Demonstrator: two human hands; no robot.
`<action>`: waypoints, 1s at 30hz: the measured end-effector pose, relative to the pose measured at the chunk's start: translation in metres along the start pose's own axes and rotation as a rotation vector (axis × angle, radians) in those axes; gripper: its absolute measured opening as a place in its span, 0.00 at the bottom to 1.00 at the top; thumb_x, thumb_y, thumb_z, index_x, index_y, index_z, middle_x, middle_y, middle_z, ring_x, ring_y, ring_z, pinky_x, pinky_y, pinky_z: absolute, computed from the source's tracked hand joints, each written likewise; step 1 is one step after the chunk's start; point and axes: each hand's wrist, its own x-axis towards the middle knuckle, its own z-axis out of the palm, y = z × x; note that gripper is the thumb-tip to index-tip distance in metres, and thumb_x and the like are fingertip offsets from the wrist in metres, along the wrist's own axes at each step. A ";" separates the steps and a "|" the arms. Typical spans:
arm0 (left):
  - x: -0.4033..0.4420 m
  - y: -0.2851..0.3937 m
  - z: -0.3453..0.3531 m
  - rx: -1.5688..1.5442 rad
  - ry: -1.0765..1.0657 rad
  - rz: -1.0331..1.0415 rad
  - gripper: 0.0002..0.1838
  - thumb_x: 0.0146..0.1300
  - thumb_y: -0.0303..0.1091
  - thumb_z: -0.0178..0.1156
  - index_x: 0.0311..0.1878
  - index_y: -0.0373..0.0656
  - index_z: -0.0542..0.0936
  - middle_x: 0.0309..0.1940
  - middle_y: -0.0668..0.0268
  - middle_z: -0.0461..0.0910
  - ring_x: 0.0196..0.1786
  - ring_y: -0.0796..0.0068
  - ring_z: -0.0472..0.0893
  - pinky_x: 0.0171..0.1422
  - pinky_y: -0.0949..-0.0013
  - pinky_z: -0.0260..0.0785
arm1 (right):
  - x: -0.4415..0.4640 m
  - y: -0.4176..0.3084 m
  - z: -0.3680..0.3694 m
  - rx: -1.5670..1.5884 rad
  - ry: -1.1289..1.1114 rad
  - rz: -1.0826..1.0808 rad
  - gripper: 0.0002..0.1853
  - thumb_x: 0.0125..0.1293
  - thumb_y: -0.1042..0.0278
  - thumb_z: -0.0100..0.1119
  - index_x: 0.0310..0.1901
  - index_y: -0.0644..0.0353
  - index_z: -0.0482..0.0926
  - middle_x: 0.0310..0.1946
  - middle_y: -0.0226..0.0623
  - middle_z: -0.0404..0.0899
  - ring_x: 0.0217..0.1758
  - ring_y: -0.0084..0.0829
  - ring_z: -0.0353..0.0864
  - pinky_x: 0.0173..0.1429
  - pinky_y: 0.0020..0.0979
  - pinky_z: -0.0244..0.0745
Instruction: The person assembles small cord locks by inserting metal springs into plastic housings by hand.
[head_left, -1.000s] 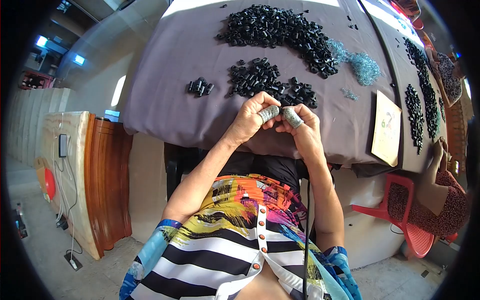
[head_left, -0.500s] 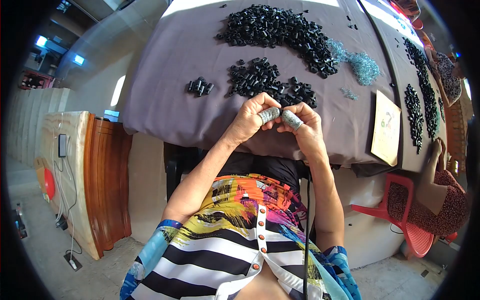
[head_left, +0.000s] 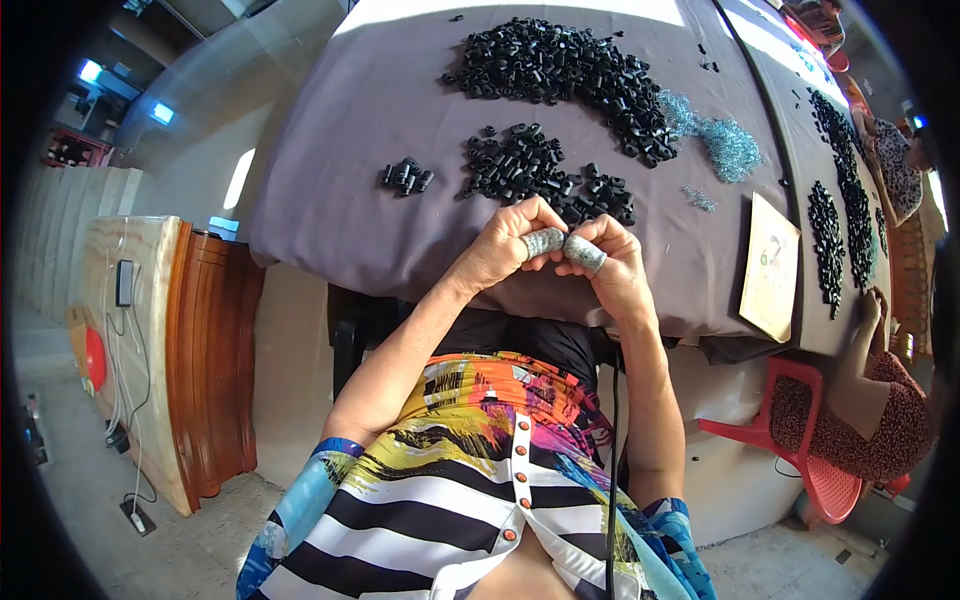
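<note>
My left hand [head_left: 508, 247] and my right hand [head_left: 607, 262] meet at the table's front edge, fingers pinched together. Grey wrapping covers a finger on each. Something small and dark shows between the fingertips, mostly hidden, too small to make out. Just beyond them lies a pile of short black tubular pieces [head_left: 510, 160], with a small group of the same pieces [head_left: 406, 177] to its left. Farther back is a larger black heap [head_left: 540, 62]. Silvery-blue fine pieces [head_left: 732, 150] lie in a tangle to its right.
A grey-purple cloth [head_left: 350, 130] covers the table. A printed card [head_left: 770, 268] lies at the right, near a dark cable [head_left: 765, 90]. Beyond are more black pieces [head_left: 826, 235], other people, and a red plastic chair [head_left: 825, 470]. A wooden cabinet [head_left: 215, 360] stands left.
The view has shifted slightly, so the table and its piles appear a little lower. My hands stay together in the same pinch. At the right, a co-worker's arm has moved slightly.
</note>
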 end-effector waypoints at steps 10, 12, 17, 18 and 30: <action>-0.001 0.000 -0.008 -0.112 -0.075 -0.025 0.02 0.61 0.23 0.52 0.36 0.40 0.74 0.24 0.66 0.77 0.21 0.89 0.70 0.22 0.85 0.59 | 0.002 0.005 -0.003 -0.044 -0.082 -0.031 0.05 0.56 0.78 0.60 0.28 0.63 0.72 0.27 0.36 0.78 0.27 0.22 0.79 0.31 0.21 0.73; -0.001 0.000 -0.008 -0.105 -0.097 -0.023 0.02 0.61 0.23 0.52 0.36 0.39 0.74 0.24 0.65 0.78 0.21 0.88 0.69 0.21 0.85 0.59 | 0.002 0.003 -0.003 -0.069 -0.104 -0.056 0.05 0.57 0.79 0.60 0.28 0.63 0.72 0.27 0.36 0.78 0.28 0.23 0.79 0.33 0.22 0.74; -0.001 0.010 -0.004 -0.001 -0.122 -0.024 0.03 0.61 0.22 0.52 0.34 0.39 0.74 0.24 0.63 0.79 0.20 0.87 0.69 0.21 0.84 0.58 | 0.001 -0.001 -0.006 -0.177 -0.172 -0.093 0.05 0.57 0.80 0.58 0.29 0.63 0.71 0.27 0.37 0.79 0.32 0.25 0.80 0.39 0.24 0.76; 0.000 0.009 -0.004 0.008 -0.124 -0.026 0.03 0.61 0.22 0.52 0.33 0.39 0.74 0.24 0.63 0.79 0.20 0.88 0.69 0.21 0.84 0.58 | 0.002 0.000 -0.008 -0.170 -0.183 -0.090 0.05 0.57 0.80 0.58 0.29 0.63 0.71 0.27 0.37 0.79 0.32 0.25 0.80 0.39 0.24 0.76; 0.004 0.010 -0.007 -0.006 -0.150 -0.106 0.03 0.59 0.21 0.52 0.32 0.39 0.74 0.22 0.62 0.79 0.18 0.88 0.69 0.19 0.83 0.55 | 0.001 -0.001 -0.011 -0.266 -0.152 -0.081 0.06 0.55 0.79 0.61 0.28 0.61 0.72 0.25 0.33 0.79 0.29 0.22 0.80 0.32 0.20 0.72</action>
